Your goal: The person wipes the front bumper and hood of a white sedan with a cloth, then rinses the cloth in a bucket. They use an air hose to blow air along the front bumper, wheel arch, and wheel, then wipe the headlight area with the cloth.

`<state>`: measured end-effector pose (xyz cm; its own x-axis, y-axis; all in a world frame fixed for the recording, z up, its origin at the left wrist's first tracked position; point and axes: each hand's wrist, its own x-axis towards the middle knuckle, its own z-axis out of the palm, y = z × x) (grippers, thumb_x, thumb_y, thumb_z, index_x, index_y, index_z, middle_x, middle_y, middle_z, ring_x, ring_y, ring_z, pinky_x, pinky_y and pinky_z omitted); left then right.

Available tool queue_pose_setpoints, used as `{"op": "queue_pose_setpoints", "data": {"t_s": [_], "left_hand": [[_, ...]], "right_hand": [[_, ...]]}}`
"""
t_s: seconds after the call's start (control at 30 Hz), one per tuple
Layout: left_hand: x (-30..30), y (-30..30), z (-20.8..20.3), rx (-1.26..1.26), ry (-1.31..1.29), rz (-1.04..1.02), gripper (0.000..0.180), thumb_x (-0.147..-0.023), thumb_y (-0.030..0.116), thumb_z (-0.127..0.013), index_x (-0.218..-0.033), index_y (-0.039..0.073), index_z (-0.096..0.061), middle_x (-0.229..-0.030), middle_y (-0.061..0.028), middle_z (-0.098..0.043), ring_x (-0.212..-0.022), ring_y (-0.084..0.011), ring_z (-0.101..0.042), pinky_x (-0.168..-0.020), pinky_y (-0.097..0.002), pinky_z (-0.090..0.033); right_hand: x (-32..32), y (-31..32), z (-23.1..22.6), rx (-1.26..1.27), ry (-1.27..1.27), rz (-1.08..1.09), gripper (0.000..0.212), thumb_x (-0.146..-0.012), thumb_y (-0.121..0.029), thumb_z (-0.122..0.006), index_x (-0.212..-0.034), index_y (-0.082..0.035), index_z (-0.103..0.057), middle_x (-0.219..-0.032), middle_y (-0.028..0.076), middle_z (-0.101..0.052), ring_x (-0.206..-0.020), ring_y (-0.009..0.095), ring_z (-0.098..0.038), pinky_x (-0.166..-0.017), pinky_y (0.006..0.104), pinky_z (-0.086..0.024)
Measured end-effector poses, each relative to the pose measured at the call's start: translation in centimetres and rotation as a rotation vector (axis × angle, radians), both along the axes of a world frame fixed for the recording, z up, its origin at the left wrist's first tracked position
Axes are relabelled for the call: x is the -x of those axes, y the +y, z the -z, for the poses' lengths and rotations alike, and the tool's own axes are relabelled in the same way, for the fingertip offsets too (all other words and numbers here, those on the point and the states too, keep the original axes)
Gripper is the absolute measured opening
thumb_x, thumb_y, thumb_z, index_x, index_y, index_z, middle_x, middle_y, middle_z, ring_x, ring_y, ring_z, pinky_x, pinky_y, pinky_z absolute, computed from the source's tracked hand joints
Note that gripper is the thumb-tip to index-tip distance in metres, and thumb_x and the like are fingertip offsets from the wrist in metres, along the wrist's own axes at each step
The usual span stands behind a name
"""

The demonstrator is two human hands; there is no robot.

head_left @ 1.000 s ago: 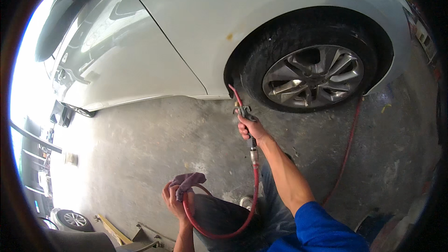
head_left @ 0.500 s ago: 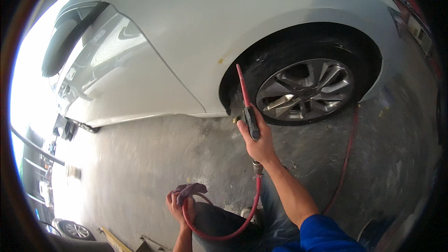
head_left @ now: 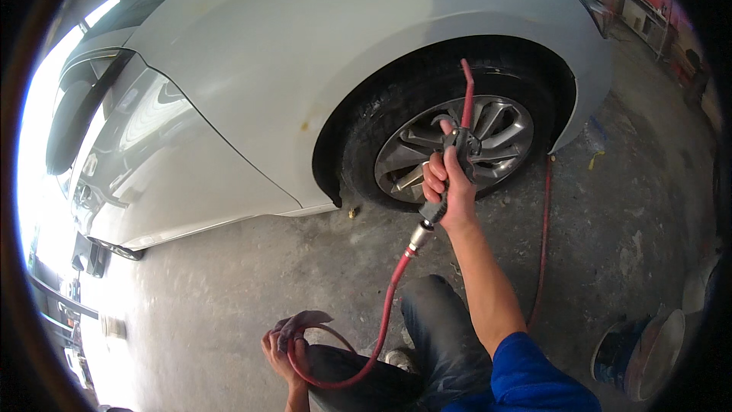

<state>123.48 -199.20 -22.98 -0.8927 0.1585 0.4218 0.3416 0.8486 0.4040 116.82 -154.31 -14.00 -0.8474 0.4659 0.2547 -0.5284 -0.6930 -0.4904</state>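
My right hand (head_left: pixel 457 187) is closed round the black grip of an air blow gun (head_left: pixel 467 103), whose bent red nozzle points up in front of the tyre. A metal coupling joins its base to a red air hose (head_left: pixel 389 297) that loops down over my knee. At the lower left, my left hand (head_left: pixel 280 357) rests by the knee, closed on a dark purplish rag (head_left: pixel 303 322); the hose passes right beside it. Behind the blow gun is the car's grey alloy wheel (head_left: pixel 511 136) inside the wheel arch.
A silver-white car (head_left: pixel 229 99) fills the far side, with small yellowish marks on its fender. Red hose runs along the concrete floor (head_left: pixel 206 297) from the wheel. A bucket (head_left: pixel 657 355) stands at the lower right, and shelving (head_left: pixel 644 19) lines the far right.
My right hand has swung the blow gun rightward, from the tyre's left edge to in front of the wheel. The view has shifted right, bringing the bucket in. My left hand still holds the rag.
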Motion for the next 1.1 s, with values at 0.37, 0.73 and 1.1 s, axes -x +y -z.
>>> {"op": "queue_pose_setpoints", "data": {"t_s": [0.37, 0.73, 1.1], "left_hand": [[-0.5, 0.0, -0.8, -0.032, -0.033, 0.001, 0.035, -0.071, 0.025, -0.076, -0.099, 0.004, -0.069, -0.110, -0.0178, -0.066, -0.111, -0.0387, -0.058, -0.098, -0.0484, -0.045], [-1.0, 0.5, -1.7, 0.000, -0.038, -0.055, 0.025, -0.077, 0.020, -0.071, -0.097, 0.004, -0.073, -0.105, -0.0130, -0.070, -0.112, -0.0363, -0.058, -0.100, -0.0478, -0.045], [-1.5, -0.9, -1.1, -0.018, -0.040, -0.096, 0.026, -0.073, 0.016, -0.073, -0.097, 0.005, -0.072, -0.105, -0.0137, -0.069, -0.111, -0.0358, -0.059, -0.099, -0.0467, -0.046]], "right_hand": [[3.4, -1.9, 8.0, -0.053, -0.272, -0.752, 0.062, -0.102, -0.044, -0.062, -0.153, -0.016, -0.041, -0.075, -0.006, -0.043, -0.060, 0.002, -0.038, -0.047, 0.0172, -0.033], [9.0, -7.4, 16.8, -0.166, -0.622, -0.869, 0.034, -0.100, -0.045, -0.065, -0.124, -0.023, -0.055, -0.070, -0.010, -0.043, -0.057, 0.001, -0.039, -0.046, 0.0179, -0.032], [9.9, -9.2, 20.3, -0.138, -0.672, -0.894, 0.027, -0.097, -0.045, -0.069, -0.100, -0.025, -0.051, -0.069, -0.010, -0.045, -0.056, 0.001, -0.040, -0.046, 0.0180, -0.032]]}}
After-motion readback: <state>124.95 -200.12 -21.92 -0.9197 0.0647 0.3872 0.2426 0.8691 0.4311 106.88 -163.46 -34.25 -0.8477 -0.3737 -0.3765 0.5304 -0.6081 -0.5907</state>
